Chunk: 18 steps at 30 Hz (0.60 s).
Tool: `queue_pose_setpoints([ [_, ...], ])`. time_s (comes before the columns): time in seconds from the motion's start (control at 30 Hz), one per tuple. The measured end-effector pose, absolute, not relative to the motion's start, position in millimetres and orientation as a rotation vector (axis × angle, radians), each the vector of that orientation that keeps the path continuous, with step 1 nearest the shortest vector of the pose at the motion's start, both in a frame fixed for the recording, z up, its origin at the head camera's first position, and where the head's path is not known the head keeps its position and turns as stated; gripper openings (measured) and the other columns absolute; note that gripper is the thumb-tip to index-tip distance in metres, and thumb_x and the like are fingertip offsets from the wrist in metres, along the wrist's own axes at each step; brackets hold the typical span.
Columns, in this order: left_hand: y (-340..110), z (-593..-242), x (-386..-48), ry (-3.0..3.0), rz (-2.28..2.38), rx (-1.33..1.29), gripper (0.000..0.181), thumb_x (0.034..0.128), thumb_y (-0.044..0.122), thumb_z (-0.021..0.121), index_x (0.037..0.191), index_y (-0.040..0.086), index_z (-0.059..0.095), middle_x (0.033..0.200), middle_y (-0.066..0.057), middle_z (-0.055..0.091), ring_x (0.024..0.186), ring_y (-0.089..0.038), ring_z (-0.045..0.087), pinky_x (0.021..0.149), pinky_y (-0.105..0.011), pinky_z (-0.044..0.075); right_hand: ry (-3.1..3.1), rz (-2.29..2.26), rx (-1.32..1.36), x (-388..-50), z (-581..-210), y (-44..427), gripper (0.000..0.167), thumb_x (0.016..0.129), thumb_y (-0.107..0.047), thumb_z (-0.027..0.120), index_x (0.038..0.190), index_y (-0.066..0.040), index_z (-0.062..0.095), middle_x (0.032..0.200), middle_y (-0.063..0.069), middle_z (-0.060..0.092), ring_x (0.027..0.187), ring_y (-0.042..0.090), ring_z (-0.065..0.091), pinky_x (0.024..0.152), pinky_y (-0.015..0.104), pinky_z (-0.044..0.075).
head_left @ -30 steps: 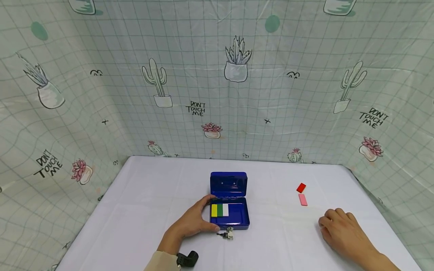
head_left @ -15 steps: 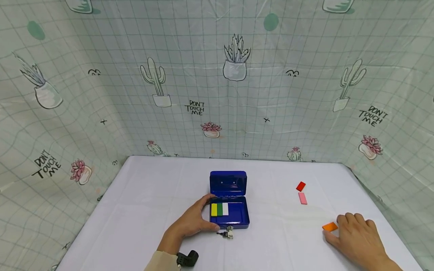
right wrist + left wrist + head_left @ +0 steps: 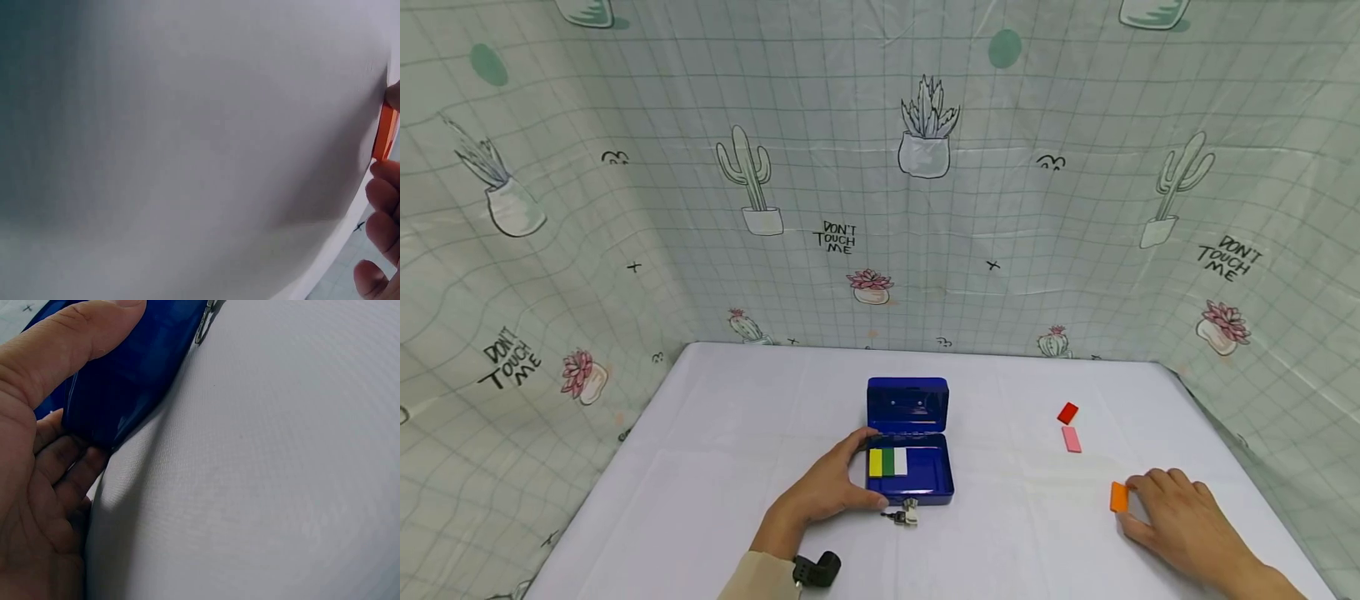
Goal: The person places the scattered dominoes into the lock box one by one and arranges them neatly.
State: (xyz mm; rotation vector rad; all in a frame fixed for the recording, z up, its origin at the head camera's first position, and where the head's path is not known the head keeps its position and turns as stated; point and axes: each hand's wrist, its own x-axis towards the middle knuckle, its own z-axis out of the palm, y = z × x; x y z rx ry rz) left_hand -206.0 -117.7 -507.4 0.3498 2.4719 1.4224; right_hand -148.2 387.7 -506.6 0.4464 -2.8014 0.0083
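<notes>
- The left hand grips the left side of the blue box, thumb at its front wall and fingertips round its back left corner, the palm side bowed wide between them
- The right hand, well to the right of the box, pinches one orange block between thumb and fingertip; in the right wrist view three more fingers sit loosely bent, clear of the block
- The orange block is off to the right of the box and a little nearer the person than its middle
- There is one box, its one lid standing raised at its back edge
- Inside the box, toward its left, three blocks lie side by side: one yellow block, one green block and one white block
- Two loose blocks lie to the right of the box, between it and the right hand's side: one red block and, just nearer the person, one pink block
- One small cluster of keys is at the front of the box, too small to count singly
- One black strap circles the left wrist, nearer the person than the box
</notes>
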Motion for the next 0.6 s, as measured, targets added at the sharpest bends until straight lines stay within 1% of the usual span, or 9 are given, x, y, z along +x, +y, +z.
queue_pose_setpoints([
  [0.13, -118, -509, -207, 2.479, 1.417, 0.357, 0.109, 0.0693, 0.034, 0.100, 0.160, 0.021, 0.041, 0.166, -0.015, 0.041, 0.155, -0.041, 0.035, 0.123, -0.069, 0.027, -2.731, -0.037, 0.525, -153, -506, 390, 0.039, 0.074, -0.037, 0.089, 0.098, -0.015, 0.068, 0.092, -0.004, 0.060, 0.087, 0.019, 0.051, 0.069, 0.035, 0.035],
  [0.23, -118, -510, -207, 2.480, 1.412, 0.357, 0.110, 0.0693, 0.035, 0.100, 0.161, 0.020, 0.040, 0.167, -0.016, 0.040, 0.156, -0.041, 0.034, 0.124, -0.069, 0.027, -2.671, -0.107, 0.593, -159, -505, 391, 0.044, 0.070, -0.042, 0.089, 0.097, -0.015, 0.067, 0.091, -0.003, 0.060, 0.086, 0.020, 0.050, 0.070, 0.036, 0.035],
  [0.3, -118, -510, -207, 2.483, 1.409, 0.361, 0.111, 0.0691, 0.036, 0.100, 0.161, 0.020, 0.040, 0.167, -0.016, 0.040, 0.156, -0.042, 0.034, 0.123, -0.069, 0.027, -2.639, -0.145, 0.631, -162, -505, 392, 0.046, 0.069, -0.045, 0.088, 0.098, -0.015, 0.066, 0.092, -0.002, 0.060, 0.086, 0.020, 0.049, 0.070, 0.037, 0.035],
  [0.4, -118, -510, -208, 2.483, 1.407, 0.358, 0.112, 0.0692, 0.037, 0.099, 0.161, 0.020, 0.039, 0.167, -0.017, 0.039, 0.156, -0.042, 0.033, 0.123, -0.069, 0.027, -2.584, -0.167, 0.688, -166, -504, 392, 0.046, 0.073, -0.050, 0.082, 0.098, -0.014, 0.065, 0.092, -0.001, 0.060, 0.086, 0.021, 0.049, 0.071, 0.038, 0.036],
  [0.47, -118, -510, -208, 2.480, 1.410, 0.358, 0.112, 0.0692, 0.037, 0.099, 0.162, 0.019, 0.039, 0.167, -0.017, 0.039, 0.156, -0.042, 0.033, 0.123, -0.070, 0.027, -2.547, -0.162, 0.719, -169, -504, 392, 0.045, 0.078, -0.052, 0.076, 0.098, -0.014, 0.065, 0.091, -0.001, 0.060, 0.086, 0.021, 0.050, 0.071, 0.038, 0.037],
  [0.53, -118, -510, -207, 2.479, 1.409, 0.356, 0.112, 0.0696, 0.037, 0.099, 0.162, 0.019, 0.038, 0.168, -0.017, 0.039, 0.156, -0.042, 0.033, 0.124, -0.069, 0.026, -2.516, -0.150, 0.743, -172, -504, 390, 0.046, 0.086, -0.058, 0.067, 0.097, -0.013, 0.065, 0.091, -0.001, 0.059, 0.085, 0.021, 0.050, 0.071, 0.039, 0.037],
  [0.6, -118, -509, -207, 2.483, 1.405, 0.357, 0.112, 0.0695, 0.036, 0.100, 0.162, 0.019, 0.038, 0.168, -0.017, 0.039, 0.156, -0.042, 0.033, 0.123, -0.070, 0.027, -2.500, -0.144, 0.754, -174, -503, 388, 0.047, 0.088, -0.058, 0.063, 0.097, -0.013, 0.065, 0.090, 0.000, 0.059, 0.085, 0.021, 0.050, 0.071, 0.038, 0.037],
])
